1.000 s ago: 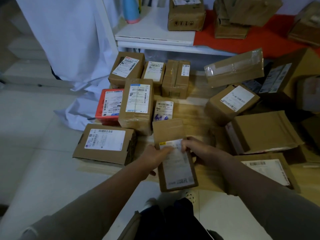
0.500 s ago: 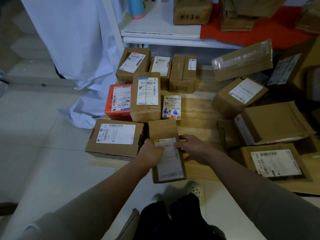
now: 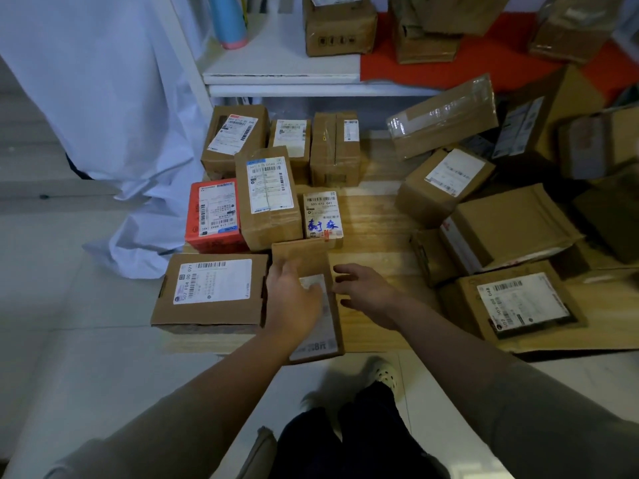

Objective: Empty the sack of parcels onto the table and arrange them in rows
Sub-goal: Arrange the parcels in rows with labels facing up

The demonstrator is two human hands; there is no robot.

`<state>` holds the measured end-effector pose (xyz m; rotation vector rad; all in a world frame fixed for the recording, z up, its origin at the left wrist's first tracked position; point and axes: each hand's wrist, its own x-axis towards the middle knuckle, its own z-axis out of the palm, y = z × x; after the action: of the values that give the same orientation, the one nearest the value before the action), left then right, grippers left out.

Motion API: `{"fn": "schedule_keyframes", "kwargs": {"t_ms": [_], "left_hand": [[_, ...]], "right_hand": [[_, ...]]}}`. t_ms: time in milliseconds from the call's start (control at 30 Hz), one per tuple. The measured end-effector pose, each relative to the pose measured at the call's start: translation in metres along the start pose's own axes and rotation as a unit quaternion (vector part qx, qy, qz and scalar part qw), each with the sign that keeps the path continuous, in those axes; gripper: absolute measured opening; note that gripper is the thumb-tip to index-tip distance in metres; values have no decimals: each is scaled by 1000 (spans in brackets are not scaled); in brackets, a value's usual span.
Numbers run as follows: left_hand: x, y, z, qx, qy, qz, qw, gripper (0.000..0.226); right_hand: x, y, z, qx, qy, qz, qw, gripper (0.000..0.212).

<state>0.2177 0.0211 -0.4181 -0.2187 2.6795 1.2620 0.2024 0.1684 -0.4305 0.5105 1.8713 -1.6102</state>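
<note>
A long flat brown parcel (image 3: 300, 256) with a white label lies on the low wooden table (image 3: 373, 229), at the front of the arranged group. My left hand (image 3: 294, 299) rests flat on its label with the fingers spread. My right hand (image 3: 366, 288) hovers just right of it, fingers apart and holding nothing. To its left sits a wide labelled box (image 3: 211, 292). Behind stand a red parcel (image 3: 214, 216), a tall brown parcel (image 3: 268, 198) and a small parcel with blue handwriting (image 3: 322, 216). Three more boxes form the back row (image 3: 292, 140).
Unsorted boxes lie jumbled on the right (image 3: 508, 226), one flat with its label up (image 3: 522, 302). White fabric (image 3: 114, 98) hangs at the left, down to the tiled floor. Behind is a white shelf (image 3: 276, 70) with a blue bottle (image 3: 228, 19) and more boxes.
Both hands held the long flat parcel and slid it forward against the second row. Now the right hand has let go and the left hand lies open on it.
</note>
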Motion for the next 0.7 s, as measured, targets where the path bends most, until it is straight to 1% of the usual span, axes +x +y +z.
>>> {"fn": "schedule_keyframes", "kwargs": {"t_ms": [33,67,100,133,200,267,333,433,500,567,633,700], "left_hand": [[1,0,3,29,-26,28,999,44],[1,3,6,85,-65,63,992,46],[1,5,8,163,-110,101,975,49],[1,8,11,237,-150,138,950,54],[2,14,17,333,-197,182,904,65],[8,19,21,384,-208,202,876,70],[18,26,24,413,-223,205,859,64],[30,39,30,451,-232,164,846,51],[38,47,40,469,-215,138,845,45],[48,62,52,451,-200,115,862,46],[60,88,66,392,-180,93,898,53],[77,114,82,288,-156,37,944,53]], "right_hand": [[-1,0,-2,-6,9,-2,1000,55],[-4,-1,-6,-11,18,-4,1000,53],[-5,-2,-10,-10,28,-6,1000,50],[-7,-2,-16,-4,39,-8,999,48],[-9,-6,-31,8,61,-14,998,42],[-7,-12,-49,9,80,-22,996,37],[-2,-21,-66,8,95,-29,995,31],[4,-39,-94,-6,103,-60,993,24],[6,-52,-115,-13,92,-92,991,23],[9,-64,-140,-9,97,-122,988,20],[15,-79,-170,24,128,-138,982,15],[23,-94,-202,58,181,-142,971,18]]}}
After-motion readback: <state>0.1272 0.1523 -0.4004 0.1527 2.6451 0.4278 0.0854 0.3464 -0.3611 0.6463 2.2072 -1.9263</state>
